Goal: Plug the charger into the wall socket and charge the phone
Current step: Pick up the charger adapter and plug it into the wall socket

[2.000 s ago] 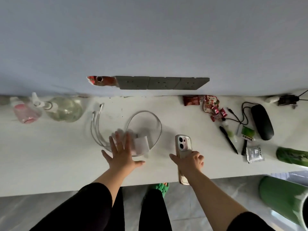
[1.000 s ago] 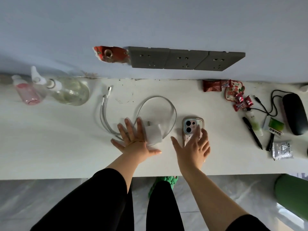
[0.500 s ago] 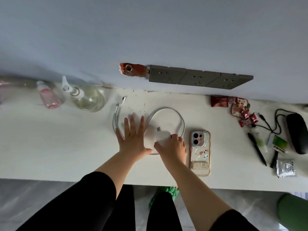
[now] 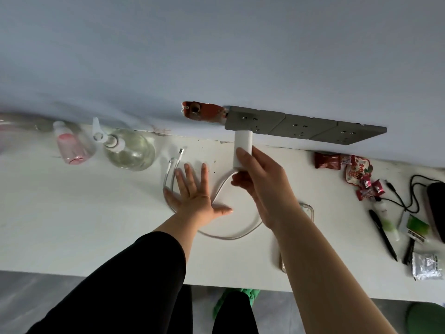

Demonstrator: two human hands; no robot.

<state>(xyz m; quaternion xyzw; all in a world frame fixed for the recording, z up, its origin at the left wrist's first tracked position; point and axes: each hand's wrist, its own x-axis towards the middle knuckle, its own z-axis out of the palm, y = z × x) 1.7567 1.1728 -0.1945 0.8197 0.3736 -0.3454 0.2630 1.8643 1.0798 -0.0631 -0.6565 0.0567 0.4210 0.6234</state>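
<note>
My right hand (image 4: 258,182) grips the white charger block (image 4: 243,147) and holds it up against the leftmost grey wall socket (image 4: 252,120); the block's top touches the socket face. A white cable (image 4: 231,235) runs from the block's lower end and loops on the white counter (image 4: 72,213). My left hand (image 4: 195,196) lies flat with spread fingers on the cable's coiled part, whose two plug ends (image 4: 179,155) point toward the wall. The phone (image 4: 307,209) lies on the counter, mostly hidden behind my right forearm.
Two more grey sockets (image 4: 337,132) continue right; a broken red patch (image 4: 202,112) sits left of them. A pink bottle (image 4: 69,145) and a clear spray bottle (image 4: 127,148) stand at left. Snack packets (image 4: 356,172), pens (image 4: 382,235), a black case (image 4: 435,206) and a foil sachet (image 4: 426,266) crowd the right.
My right hand let go of the phone, took the charger block off the counter and lifted it to the leftmost socket. My left hand stayed flat on the cable.
</note>
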